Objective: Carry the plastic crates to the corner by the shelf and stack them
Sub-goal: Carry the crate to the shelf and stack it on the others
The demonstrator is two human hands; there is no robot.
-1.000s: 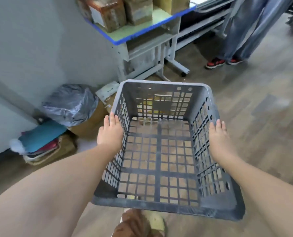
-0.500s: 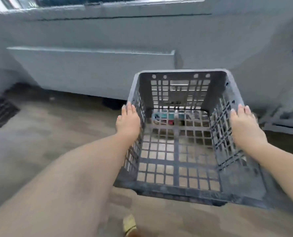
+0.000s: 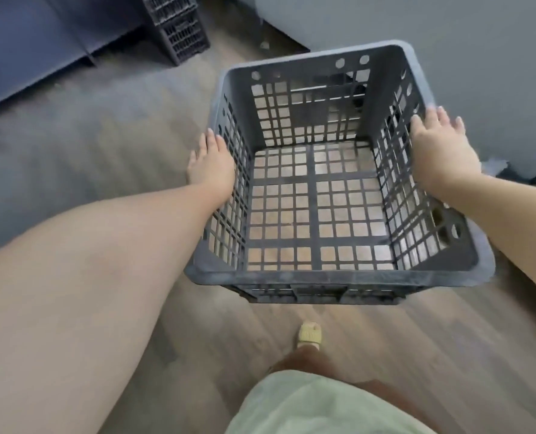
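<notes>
A dark grey plastic crate [image 3: 338,274] with lattice walls and floor hangs empty above the wooden floor, held level between my two hands. My left hand [image 3: 212,164] presses flat against the outside of its left wall, fingers straight and pointing forward. On the right wall and rim my right hand [image 3: 442,145] lies flat with its fingers spread. A stack of dark crates [image 3: 179,26] stands on the floor at the far upper left, beside a dark blue shelf unit [image 3: 25,42].
A grey wall [image 3: 448,23] runs along the right, close behind the carried crate. My foot in a yellow slipper [image 3: 309,335] steps forward under the crate. Wooden floor stretches between me and the crate stack.
The view has swung away from the wall with the long panel. The stacked crates and blue shelf unit have come into sight at upper left. Both hands still carry the crate.
</notes>
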